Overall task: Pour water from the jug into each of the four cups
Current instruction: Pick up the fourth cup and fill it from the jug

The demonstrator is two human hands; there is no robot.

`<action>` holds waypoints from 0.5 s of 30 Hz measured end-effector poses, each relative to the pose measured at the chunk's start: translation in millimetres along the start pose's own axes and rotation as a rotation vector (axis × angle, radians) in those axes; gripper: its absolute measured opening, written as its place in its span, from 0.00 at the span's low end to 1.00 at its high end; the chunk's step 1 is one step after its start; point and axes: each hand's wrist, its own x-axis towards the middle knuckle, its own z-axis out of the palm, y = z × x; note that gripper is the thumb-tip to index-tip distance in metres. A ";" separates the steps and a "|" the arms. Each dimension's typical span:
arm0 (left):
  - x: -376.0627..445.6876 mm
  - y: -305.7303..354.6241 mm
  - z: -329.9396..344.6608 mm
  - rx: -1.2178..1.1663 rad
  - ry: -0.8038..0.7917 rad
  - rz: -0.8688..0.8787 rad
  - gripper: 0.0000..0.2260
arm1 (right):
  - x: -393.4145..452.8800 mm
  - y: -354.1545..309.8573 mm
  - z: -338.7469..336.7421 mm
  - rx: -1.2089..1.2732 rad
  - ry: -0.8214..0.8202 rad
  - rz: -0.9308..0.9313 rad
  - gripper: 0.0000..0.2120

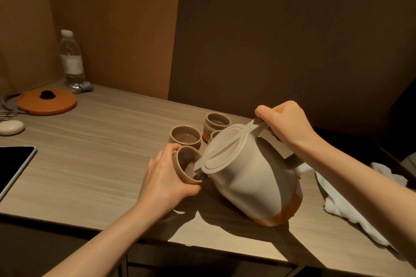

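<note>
My right hand grips the handle of a beige jug with an orange base band, tilted left with its spout over a cup. My left hand holds that beige cup, tipped toward the spout. Behind it stand three more cups on the table: one with water in it, one farther back, also holding liquid, and one mostly hidden behind the jug's lid.
A wooden table holds an orange lid, a plastic water bottle, forks, a white oval object and a dark tablet at the left. A white cloth lies at the right edge.
</note>
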 end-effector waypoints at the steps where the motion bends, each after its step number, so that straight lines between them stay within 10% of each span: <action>1: -0.4 -0.9 0.2 -0.004 0.001 -0.003 0.40 | -0.1 -0.2 0.3 0.001 -0.003 -0.002 0.22; 15: -2.2 -2.5 2.8 -0.051 -0.003 -0.036 0.41 | -1.1 -1.9 -0.5 -0.003 -0.005 0.011 0.20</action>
